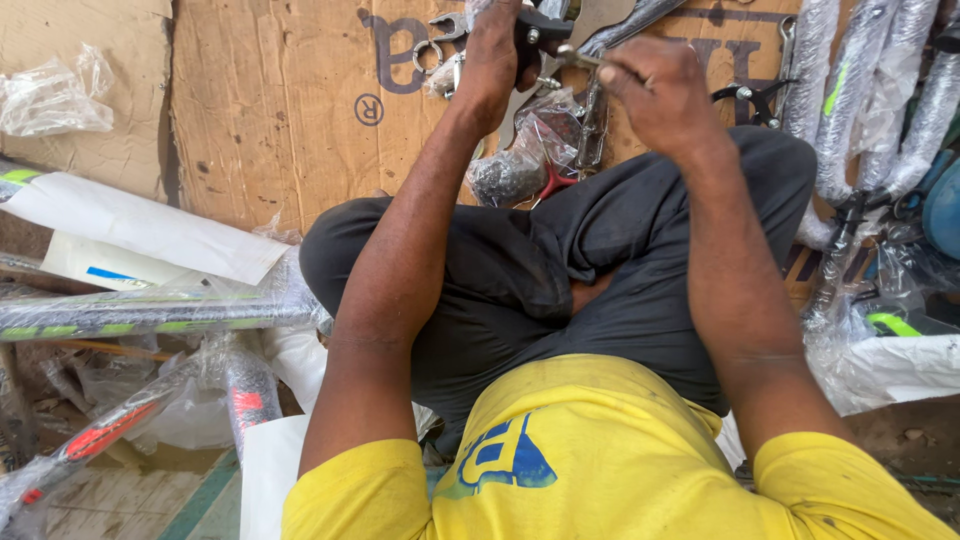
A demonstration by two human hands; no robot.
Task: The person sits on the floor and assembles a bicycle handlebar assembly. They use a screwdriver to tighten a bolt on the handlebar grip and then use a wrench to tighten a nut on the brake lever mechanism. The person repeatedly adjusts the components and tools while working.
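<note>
Floor: flattened cardboard (270, 110) under me, plastic-wrapped bicycle frame tubes (150, 312) at both sides
Left hand (497, 55): clenched around a black bicycle part (540, 30); held up over my crossed legs
Right hand (655, 90): fingers pinched on a slim metal tool (578, 57); its tip meets the black part
Below hands: clear bag of small parts (520, 160); red-handled pliers (552, 182) just beside it

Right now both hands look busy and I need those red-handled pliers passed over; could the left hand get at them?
Probably not at once: the left hand is closed around a black part. The red-handled pliers lie just below it on the cardboard, partly under a plastic bag.
</note>
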